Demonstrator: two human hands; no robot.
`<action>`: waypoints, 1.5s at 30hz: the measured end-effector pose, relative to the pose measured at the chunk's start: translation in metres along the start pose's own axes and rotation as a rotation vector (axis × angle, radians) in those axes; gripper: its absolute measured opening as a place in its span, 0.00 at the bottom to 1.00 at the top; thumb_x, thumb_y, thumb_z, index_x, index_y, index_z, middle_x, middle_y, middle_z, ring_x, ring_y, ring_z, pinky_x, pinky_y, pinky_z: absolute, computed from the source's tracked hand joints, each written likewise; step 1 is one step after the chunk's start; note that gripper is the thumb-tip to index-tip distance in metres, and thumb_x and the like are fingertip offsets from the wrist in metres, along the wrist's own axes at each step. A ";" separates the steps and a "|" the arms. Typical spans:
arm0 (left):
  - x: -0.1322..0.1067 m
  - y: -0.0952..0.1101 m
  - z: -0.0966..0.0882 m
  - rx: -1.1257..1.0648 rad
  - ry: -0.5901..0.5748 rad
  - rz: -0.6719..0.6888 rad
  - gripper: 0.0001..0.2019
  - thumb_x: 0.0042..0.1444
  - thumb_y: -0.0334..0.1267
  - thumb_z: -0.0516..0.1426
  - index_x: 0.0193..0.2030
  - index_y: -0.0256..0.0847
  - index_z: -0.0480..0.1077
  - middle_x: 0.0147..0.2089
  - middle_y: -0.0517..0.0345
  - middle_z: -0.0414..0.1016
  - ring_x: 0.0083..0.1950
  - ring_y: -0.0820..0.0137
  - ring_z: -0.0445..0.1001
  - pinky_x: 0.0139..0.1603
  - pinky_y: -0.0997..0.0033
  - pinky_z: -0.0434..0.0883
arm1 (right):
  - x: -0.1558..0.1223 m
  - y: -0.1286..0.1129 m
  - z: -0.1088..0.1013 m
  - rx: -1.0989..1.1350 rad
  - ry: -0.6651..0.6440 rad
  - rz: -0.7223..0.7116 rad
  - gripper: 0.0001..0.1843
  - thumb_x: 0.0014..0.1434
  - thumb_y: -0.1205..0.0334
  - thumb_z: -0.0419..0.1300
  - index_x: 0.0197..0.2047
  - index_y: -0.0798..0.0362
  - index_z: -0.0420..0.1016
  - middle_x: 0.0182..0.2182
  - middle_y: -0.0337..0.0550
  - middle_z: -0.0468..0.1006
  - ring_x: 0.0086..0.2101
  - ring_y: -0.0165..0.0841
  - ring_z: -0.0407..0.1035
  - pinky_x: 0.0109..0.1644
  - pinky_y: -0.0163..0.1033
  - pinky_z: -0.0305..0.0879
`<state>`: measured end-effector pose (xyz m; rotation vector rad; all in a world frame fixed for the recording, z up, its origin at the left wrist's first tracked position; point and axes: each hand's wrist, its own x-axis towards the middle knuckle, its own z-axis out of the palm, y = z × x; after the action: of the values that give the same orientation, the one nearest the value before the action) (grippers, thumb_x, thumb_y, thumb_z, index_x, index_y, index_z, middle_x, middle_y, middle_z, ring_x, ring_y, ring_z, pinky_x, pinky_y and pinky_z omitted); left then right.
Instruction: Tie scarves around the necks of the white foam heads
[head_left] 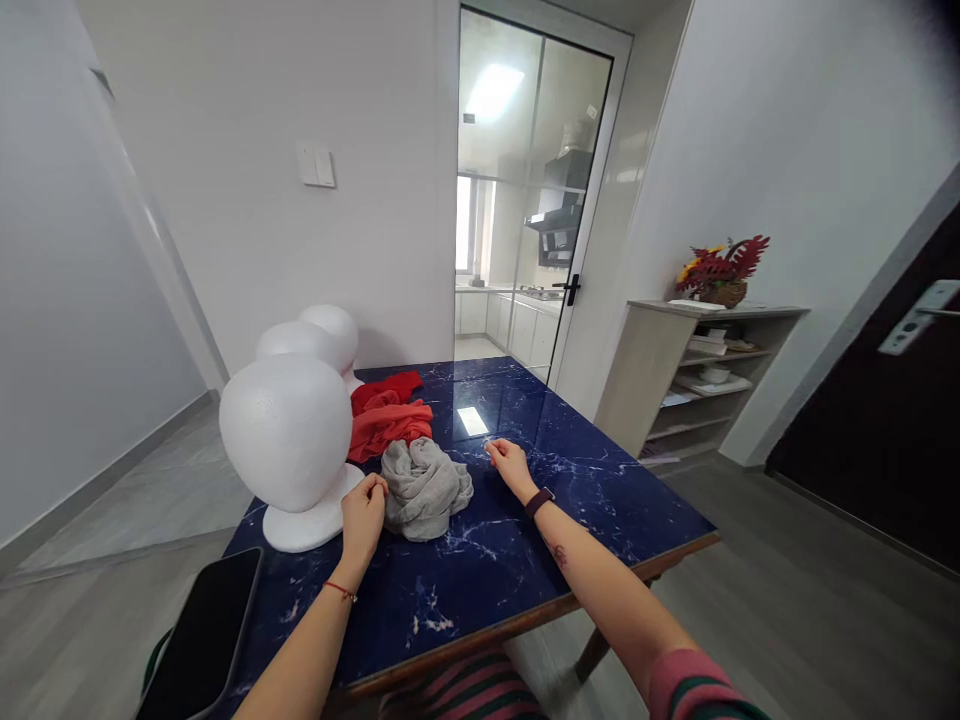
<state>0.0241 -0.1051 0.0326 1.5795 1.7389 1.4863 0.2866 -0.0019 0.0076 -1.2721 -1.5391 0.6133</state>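
A crumpled grey scarf (426,490) lies in a loose heap on the blue marbled table (480,630). At its left edge is my left hand (364,515), fingers curled into a loose fist; whether it touches the cloth I cannot tell. To the right of the scarf, apart from it, my right hand (510,465) hovers over the tabletop with its fingers curled together and nothing visible in them. Behind the grey heap lie an orange-red scarf (394,425) and a darker red scarf (382,390). A white foam mannequin head (285,430) stands upright on its round base beside my left hand.
Two more white foam heads (330,330) stand in a row behind the nearest. A black phone or tablet (206,630) sits at the table's left front corner. Beyond are a glass door (525,200) and a shelf unit (637,370) bearing a flower basket (724,275).
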 end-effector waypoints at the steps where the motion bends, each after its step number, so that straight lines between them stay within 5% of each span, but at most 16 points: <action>1: 0.000 0.000 0.000 0.001 0.000 -0.001 0.08 0.49 0.35 0.46 0.21 0.41 0.61 0.18 0.66 0.58 0.22 0.74 0.57 0.26 0.75 0.53 | 0.000 0.000 0.000 0.000 -0.001 0.000 0.22 0.53 0.45 0.51 0.23 0.55 0.70 0.15 0.37 0.68 0.20 0.29 0.62 0.27 0.34 0.55; 17: 0.001 -0.001 -0.001 0.079 0.027 0.032 0.08 0.50 0.34 0.46 0.23 0.42 0.61 0.20 0.65 0.61 0.24 0.73 0.61 0.27 0.74 0.57 | -0.003 -0.005 -0.001 0.054 -0.025 -0.029 0.22 0.54 0.44 0.52 0.23 0.54 0.69 0.15 0.35 0.66 0.20 0.28 0.61 0.28 0.34 0.56; 23: 0.007 -0.008 0.005 0.150 0.042 0.134 0.14 0.48 0.34 0.48 0.43 0.39 0.66 0.47 0.48 0.70 0.50 0.62 0.68 0.50 0.63 0.66 | -0.008 -0.017 0.004 0.143 -0.110 -0.081 0.22 0.54 0.44 0.54 0.41 0.54 0.71 0.29 0.41 0.75 0.28 0.30 0.69 0.34 0.36 0.65; 28: 0.008 -0.013 0.014 0.059 -0.141 0.032 0.25 0.51 0.36 0.49 0.58 0.36 0.59 0.60 0.44 0.63 0.61 0.59 0.62 0.62 0.55 0.57 | -0.021 -0.039 0.020 0.167 -0.358 -0.219 0.45 0.47 0.44 0.63 0.63 0.49 0.51 0.58 0.52 0.62 0.54 0.38 0.62 0.54 0.44 0.62; 34: 0.001 -0.005 0.016 -0.185 -0.372 -0.001 0.22 0.51 0.36 0.47 0.54 0.40 0.62 0.57 0.50 0.68 0.59 0.63 0.66 0.60 0.58 0.60 | -0.044 -0.061 0.042 -0.255 -0.610 -0.537 0.62 0.36 0.39 0.68 0.67 0.48 0.40 0.65 0.53 0.45 0.62 0.48 0.45 0.62 0.53 0.47; 38: -0.003 0.002 0.015 -0.224 -0.456 0.041 0.20 0.49 0.33 0.47 0.49 0.39 0.66 0.53 0.51 0.72 0.54 0.65 0.70 0.57 0.62 0.64 | -0.052 -0.063 0.048 -0.445 -0.571 -0.519 0.49 0.40 0.44 0.67 0.63 0.45 0.53 0.58 0.52 0.59 0.54 0.47 0.57 0.53 0.52 0.56; 41: -0.002 0.011 0.011 -0.123 -0.411 0.105 0.19 0.48 0.33 0.46 0.46 0.39 0.68 0.48 0.52 0.75 0.51 0.65 0.72 0.56 0.62 0.65 | -0.051 -0.063 0.049 -0.453 -0.539 -0.551 0.33 0.45 0.56 0.66 0.54 0.51 0.63 0.47 0.48 0.68 0.46 0.40 0.62 0.49 0.44 0.59; 45: -0.004 0.024 -0.004 0.042 -0.330 0.174 0.18 0.49 0.35 0.48 0.46 0.41 0.70 0.49 0.53 0.74 0.52 0.65 0.71 0.55 0.61 0.65 | -0.046 -0.062 0.044 -0.397 -0.505 -0.527 0.24 0.44 0.63 0.64 0.46 0.53 0.67 0.41 0.44 0.70 0.41 0.37 0.64 0.45 0.40 0.60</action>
<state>0.0341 -0.1140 0.0527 1.9142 1.4864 1.1826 0.2177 -0.0555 0.0270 -0.9535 -2.4018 0.2971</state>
